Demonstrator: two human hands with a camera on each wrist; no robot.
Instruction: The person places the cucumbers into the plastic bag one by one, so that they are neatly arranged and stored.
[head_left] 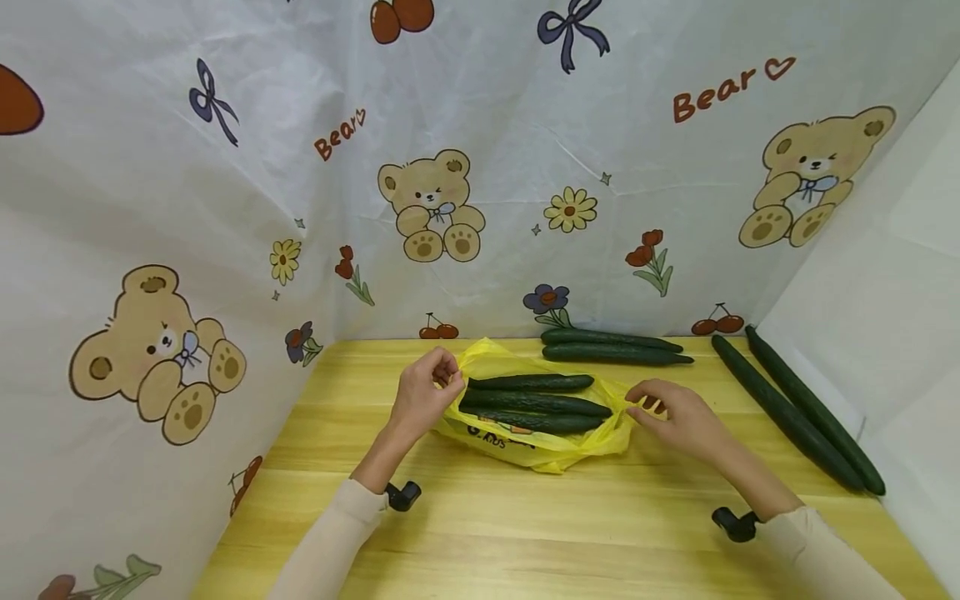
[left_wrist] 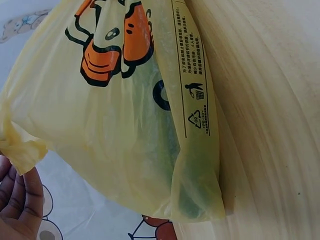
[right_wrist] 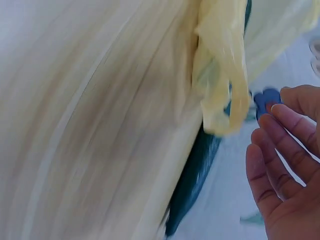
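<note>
A yellow plastic bag [head_left: 517, 454] lies on its side on the table, with three dark green cucumbers [head_left: 536, 402] side by side in its open mouth. At the bag's left edge, my left hand [head_left: 427, 392] pinches the plastic; the left wrist view has these fingers [left_wrist: 30, 192] at a gathered corner of the bag [left_wrist: 115, 145], thumb out of sight. My right hand [head_left: 682, 417] is beside the bag's right end. In the right wrist view its relaxed fingers [right_wrist: 285, 165] stand a little apart from the bag's loop handle [right_wrist: 225, 100], holding nothing.
Behind the bag, two cucumbers [head_left: 615, 354] lie along the back edge of the wooden table [head_left: 525, 533]. Two longer cucumbers [head_left: 795, 417] lie slanted at the right, by the white side wall [head_left: 900, 333]. A bear-print sheet [head_left: 495, 100] covers the back and left.
</note>
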